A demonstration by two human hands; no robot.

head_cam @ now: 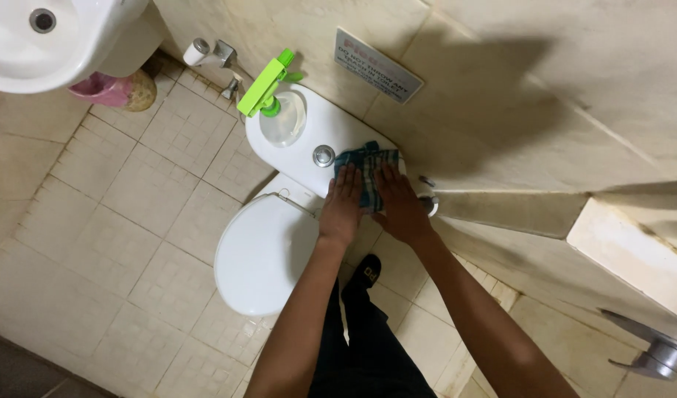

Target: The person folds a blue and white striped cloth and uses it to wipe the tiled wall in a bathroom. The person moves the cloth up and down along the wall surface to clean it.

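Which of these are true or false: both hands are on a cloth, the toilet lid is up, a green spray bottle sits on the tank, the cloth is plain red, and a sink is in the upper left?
1. Both hands press a cloth on the toilet tank. True: left hand and right hand lie on the checked cloth on the toilet tank.
2. The toilet lid is up. False: the toilet lid is shut.
3. A green spray bottle sits on the tank. True: spray bottle.
4. The cloth is plain red. False: it is blue-green checked.
5. A sink is at upper left. True: sink.
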